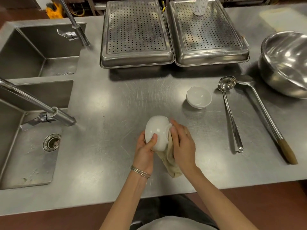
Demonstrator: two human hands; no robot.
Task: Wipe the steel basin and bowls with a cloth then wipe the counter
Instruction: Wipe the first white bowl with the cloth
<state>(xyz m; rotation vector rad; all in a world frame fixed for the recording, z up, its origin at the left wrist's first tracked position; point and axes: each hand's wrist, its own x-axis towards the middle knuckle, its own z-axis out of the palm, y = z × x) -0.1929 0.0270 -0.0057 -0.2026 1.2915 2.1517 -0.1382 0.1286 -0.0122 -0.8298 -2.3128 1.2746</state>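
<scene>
**Bowl held off the desk, cloth on its base**

A white bowl [157, 132] is held tilted above the desk [103, 146], its outside turned up toward the camera. The left hand [144, 152] is closed round the rim, thumb pressed on the outer wall. The right hand [181, 143] is closed on the cloth [169, 161], which is pushed against the bowl's base while the loose end hangs down just over the desk.

The risk, as judged here: the bowl is glazed and possibly wet, and it is pinched at the rim only. A hard push from the cloth side could twist it out of that hold, and a drop onto steel could chip or break it.

A second bowl [199, 96] is standing upright further back to the right, well apart. The steel basin [285, 62] is seen at the far right edge, near two ladles [230, 117]. The trailing cloth could be dragged across the desk and pick up grime before the counter wipe is reached.
</scene>
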